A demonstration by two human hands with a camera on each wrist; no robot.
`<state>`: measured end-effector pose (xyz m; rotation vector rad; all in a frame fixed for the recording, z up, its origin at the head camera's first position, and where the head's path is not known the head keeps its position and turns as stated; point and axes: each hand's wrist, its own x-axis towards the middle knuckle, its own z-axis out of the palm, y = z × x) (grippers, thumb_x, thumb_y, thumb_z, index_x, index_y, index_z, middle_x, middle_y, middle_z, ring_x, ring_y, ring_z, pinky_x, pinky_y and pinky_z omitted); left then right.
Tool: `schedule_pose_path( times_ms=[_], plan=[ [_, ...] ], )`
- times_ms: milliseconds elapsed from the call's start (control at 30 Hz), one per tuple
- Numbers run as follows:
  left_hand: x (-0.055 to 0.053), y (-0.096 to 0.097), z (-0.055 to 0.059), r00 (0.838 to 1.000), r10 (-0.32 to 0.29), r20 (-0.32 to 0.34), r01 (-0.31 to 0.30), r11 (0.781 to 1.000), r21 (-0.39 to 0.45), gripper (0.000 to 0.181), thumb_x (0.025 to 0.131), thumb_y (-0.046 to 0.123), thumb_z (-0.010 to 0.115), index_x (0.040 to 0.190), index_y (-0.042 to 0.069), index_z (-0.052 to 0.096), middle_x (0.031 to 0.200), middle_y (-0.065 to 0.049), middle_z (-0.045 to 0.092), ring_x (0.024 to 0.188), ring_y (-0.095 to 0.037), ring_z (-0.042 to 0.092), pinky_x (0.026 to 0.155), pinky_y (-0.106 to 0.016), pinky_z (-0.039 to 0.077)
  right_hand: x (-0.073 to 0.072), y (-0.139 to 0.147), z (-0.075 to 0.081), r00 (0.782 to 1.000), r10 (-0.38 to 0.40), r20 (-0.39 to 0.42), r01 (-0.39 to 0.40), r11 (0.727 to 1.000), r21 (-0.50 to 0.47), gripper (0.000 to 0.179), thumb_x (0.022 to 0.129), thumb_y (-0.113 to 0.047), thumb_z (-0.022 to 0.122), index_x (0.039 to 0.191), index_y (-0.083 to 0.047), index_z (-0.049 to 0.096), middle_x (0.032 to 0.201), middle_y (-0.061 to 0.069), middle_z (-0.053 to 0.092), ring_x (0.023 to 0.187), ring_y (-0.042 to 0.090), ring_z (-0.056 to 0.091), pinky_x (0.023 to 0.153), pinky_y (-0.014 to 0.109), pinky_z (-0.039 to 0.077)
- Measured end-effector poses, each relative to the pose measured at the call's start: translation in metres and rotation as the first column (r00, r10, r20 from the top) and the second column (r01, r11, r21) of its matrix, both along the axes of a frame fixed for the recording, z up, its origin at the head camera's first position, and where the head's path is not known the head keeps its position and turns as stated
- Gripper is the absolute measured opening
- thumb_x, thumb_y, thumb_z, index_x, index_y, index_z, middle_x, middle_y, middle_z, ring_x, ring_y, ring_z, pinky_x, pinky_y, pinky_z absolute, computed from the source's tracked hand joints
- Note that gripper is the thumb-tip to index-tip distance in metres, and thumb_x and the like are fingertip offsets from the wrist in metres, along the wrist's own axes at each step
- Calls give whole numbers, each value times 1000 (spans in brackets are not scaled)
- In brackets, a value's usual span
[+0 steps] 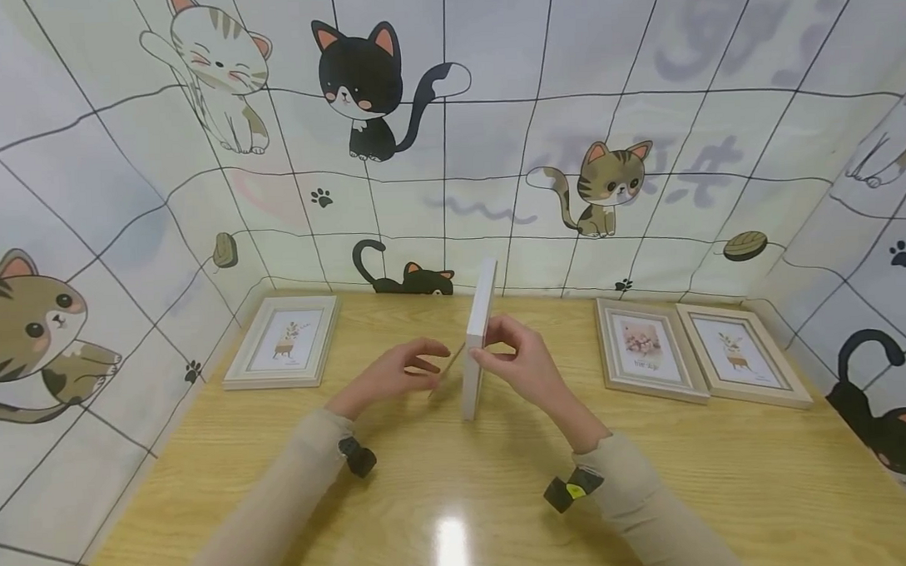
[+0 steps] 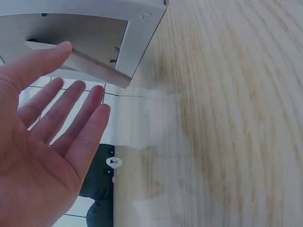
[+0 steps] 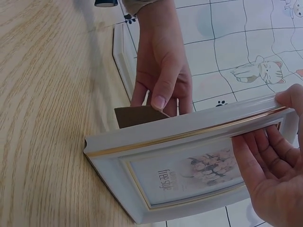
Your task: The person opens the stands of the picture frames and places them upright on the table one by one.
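Observation:
A white picture frame [image 1: 478, 315] stands on edge on the table, seen nearly edge-on in the head view. My right hand [image 1: 526, 359] grips its side, fingers over the front and thumb on the rim. In the right wrist view, the frame's front shows a gold line and a flower print with lettering [image 3: 163, 182]. A thin brown support flap [image 3: 137, 116] sticks out from its back. My left hand [image 1: 392, 372] is behind the frame with fingers spread and nearly straight. Its thumb is at the flap's edge [image 2: 94, 66]; whether it touches I cannot tell.
A pale picture frame [image 1: 272, 377] with a plant print lies at the left. A grey-beige frame [image 1: 655, 388] and a light wood frame [image 1: 764, 395] lie side by side at the right. A cat-patterned cloth [image 1: 493, 148] hangs around the wooden table [image 1: 401, 501].

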<state>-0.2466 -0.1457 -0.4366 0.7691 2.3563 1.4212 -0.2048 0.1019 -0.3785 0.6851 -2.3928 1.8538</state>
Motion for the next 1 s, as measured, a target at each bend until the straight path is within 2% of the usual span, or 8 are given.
schedule_pose_path(
  times_ms=[100, 167, 600, 767, 1000],
  plan=[
    [2, -3, 1, 999, -25, -34, 25, 999, 22, 58, 92, 3, 67, 146, 6, 46, 149, -14, 51, 125, -36, 60, 104, -44, 53, 0, -1, -2, 1000, 9, 9, -9, 1000, -7, 22, 91, -6, 69, 110, 1, 61, 103, 17, 65, 97, 14, 63, 85, 28, 62],
    [3, -4, 2, 998, -33, -50, 34, 999, 23, 59, 92, 0, 66, 147, 6, 46, 150, -15, 50, 126, -36, 60, 104, -44, 53, 0, -2, -3, 1000, 15, 13, -15, 1000, -6, 21, 91, -6, 69, 109, 1, 61, 103, 17, 65, 97, 13, 63, 84, 28, 62],
    [5, -8, 14, 994, 3, -110, -2, 1000, 14, 44, 93, -4, 62, 136, 7, 60, 145, -14, 57, 125, -34, 61, 97, -34, 58, -4, 2, 0, 1000, 12, -12, -11, 999, 43, 22, 92, -9, 69, 111, 0, 61, 105, 19, 64, 100, 19, 63, 85, 29, 62],
    [5, -11, 17, 988, 11, -155, -7, 1000, 24, 40, 93, -6, 62, 131, 4, 62, 141, -16, 59, 122, -35, 63, 100, -36, 56, -4, 2, 1, 1000, 20, -11, -20, 999, 43, 23, 92, -8, 69, 112, 0, 61, 106, 19, 65, 100, 19, 63, 85, 30, 62],
    [6, -15, 18, 977, 52, -205, -56, 998, -15, 33, 95, -2, 61, 126, 9, 67, 132, -12, 66, 120, -30, 65, 98, -35, 57, -5, 1, 0, 999, 35, -6, -35, 999, 33, 23, 92, -8, 69, 112, 0, 61, 106, 18, 65, 99, 18, 63, 86, 30, 62]
  ],
)
